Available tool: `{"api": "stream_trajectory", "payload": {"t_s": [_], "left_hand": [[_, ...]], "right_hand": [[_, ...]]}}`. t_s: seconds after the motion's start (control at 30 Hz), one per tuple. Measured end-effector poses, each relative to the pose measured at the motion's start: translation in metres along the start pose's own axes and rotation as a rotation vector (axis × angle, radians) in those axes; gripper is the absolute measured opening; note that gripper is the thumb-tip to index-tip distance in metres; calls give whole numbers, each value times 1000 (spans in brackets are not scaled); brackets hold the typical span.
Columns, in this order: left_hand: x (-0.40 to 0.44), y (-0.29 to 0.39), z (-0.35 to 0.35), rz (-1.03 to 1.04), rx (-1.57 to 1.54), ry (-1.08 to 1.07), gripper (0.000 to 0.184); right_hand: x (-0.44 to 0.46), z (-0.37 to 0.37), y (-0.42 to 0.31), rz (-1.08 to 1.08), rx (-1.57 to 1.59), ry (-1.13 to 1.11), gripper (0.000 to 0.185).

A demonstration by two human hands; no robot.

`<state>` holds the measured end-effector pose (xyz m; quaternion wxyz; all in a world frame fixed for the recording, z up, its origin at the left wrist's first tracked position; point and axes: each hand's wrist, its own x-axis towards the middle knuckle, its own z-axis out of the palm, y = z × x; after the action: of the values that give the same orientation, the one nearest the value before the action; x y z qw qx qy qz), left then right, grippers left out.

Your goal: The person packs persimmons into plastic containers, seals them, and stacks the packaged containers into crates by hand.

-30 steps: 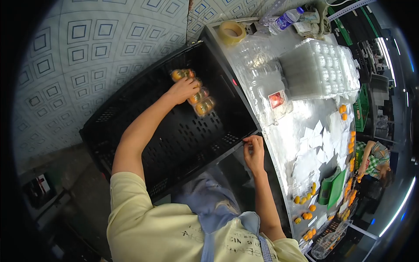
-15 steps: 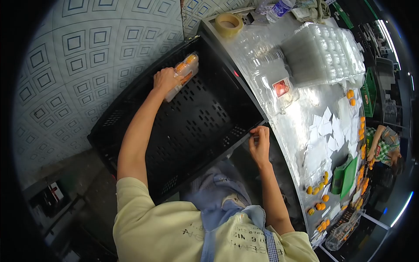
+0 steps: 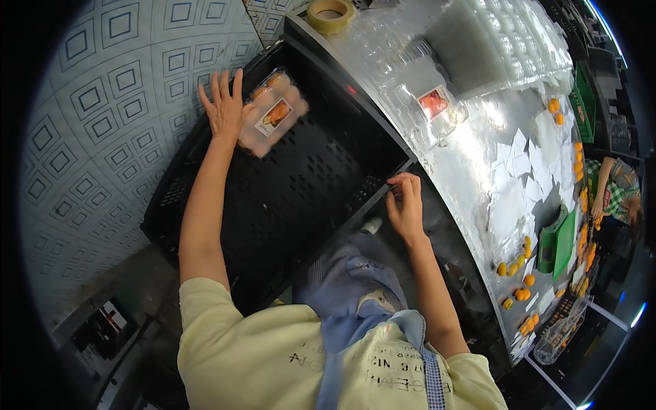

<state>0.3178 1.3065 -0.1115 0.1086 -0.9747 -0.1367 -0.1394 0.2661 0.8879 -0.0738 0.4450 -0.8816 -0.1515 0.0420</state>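
A large black plastic crate (image 3: 301, 205) with a slotted floor stands in front of me. Inside it, at the far left corner, a clear plastic pack of orange fruit (image 3: 294, 113) lies flat with its picture label facing up. My left hand (image 3: 224, 113) is beside the pack at the crate's left rim, fingers spread, with nothing in it. At the crate's right corner, my right hand (image 3: 406, 205) has its fingers curled on the rim.
Right of the crate is a metal table (image 3: 471, 171) with stacked clear trays (image 3: 499, 55), a tape roll (image 3: 329, 15), white paper slips (image 3: 516, 164), a green basket (image 3: 557, 242) and loose orange fruit (image 3: 523, 294). Another person (image 3: 615, 191) works across it. A patterned wall (image 3: 137, 89) borders the left.
My left hand has let go of the fruit pack and opened, moving left to the rim. The pack now lies flat, label up. My right hand stays at the crate's corner.
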Motion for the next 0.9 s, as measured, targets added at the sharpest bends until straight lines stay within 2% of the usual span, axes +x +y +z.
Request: {"api": "stream_trajectory", "payload": {"t_s": [0.1,0.2,0.23,0.33,0.4,0.47,0.5,0.57,0.6,0.63,0.7,0.73,0.77,0.8,0.83,0.9], "left_hand": [[-2,7,-5,-16,-10,-56,91],[-12,6,-5,45,-22,33,88],[-18,10,-13,87,-48,93,78],[-50,19,5,208,-225,95,66],[-77,35,16,49,-485,-89,58],[-101,48,50,-356,-485,-46,62],[-109,47,71,-595,-496,-124,68],[-117,50,73,-825,-498,-137,70],[-128,43,88,-574,-372,114,54],[-111,57,46,-457,-469,191,39],[-91,79,42,-388,-714,285,28],[-93,85,49,-398,-939,255,27],[-97,89,32,-315,-905,237,27],[-100,91,23,-372,-922,118,23],[-110,88,30,-369,-910,126,20],[-113,97,7,-347,-1085,150,17]], "right_hand": [[-5,-8,0,29,18,-35,25],[-16,-18,5,35,-32,-74,22],[-22,-22,10,32,-60,-88,21],[-41,-38,21,28,-110,-113,17],[-59,-49,32,78,-135,-126,15],[-82,-56,51,182,-164,-139,14],[-94,-59,60,240,-182,-166,15],[-123,-68,78,330,-208,-219,16],[-144,-65,91,327,-211,-228,16],[-165,-62,110,337,-228,-204,17],[-202,-71,132,473,-287,-197,16],[-224,-72,142,540,-293,-187,17],[-250,-75,150,648,-267,-220,18],[-271,-78,158,742,-229,-252,18],[-297,-81,168,839,-228,-233,19],[-346,-79,183,1000,-197,-217,22]]}}
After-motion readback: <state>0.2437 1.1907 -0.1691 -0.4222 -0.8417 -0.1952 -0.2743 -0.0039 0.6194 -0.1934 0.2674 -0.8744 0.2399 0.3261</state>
